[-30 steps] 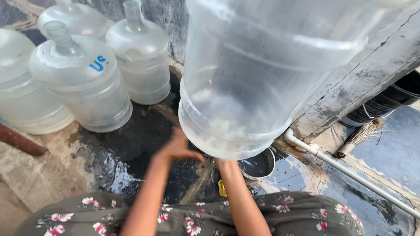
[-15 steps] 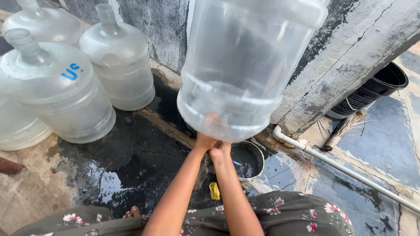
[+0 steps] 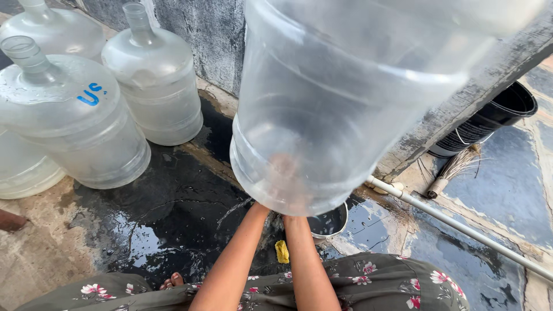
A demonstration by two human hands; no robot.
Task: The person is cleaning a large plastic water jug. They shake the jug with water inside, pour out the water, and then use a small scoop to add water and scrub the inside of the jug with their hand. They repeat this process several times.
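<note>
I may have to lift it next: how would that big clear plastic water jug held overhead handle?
The big clear plastic water jug looks nearly empty, so probably light for its bulk. The wet floor suggests a slippery surface. Both hands seem pressed under its lower end, so it may tip easily.

A rough grey concrete wall (image 3: 213, 40) runs across the top of the frame, daylight falling evenly over it. Below it the floor (image 3: 161, 230) is dark and wet at centre, pale and dry at lower left. A white pipe (image 3: 461, 227) crosses the lower right.
</note>
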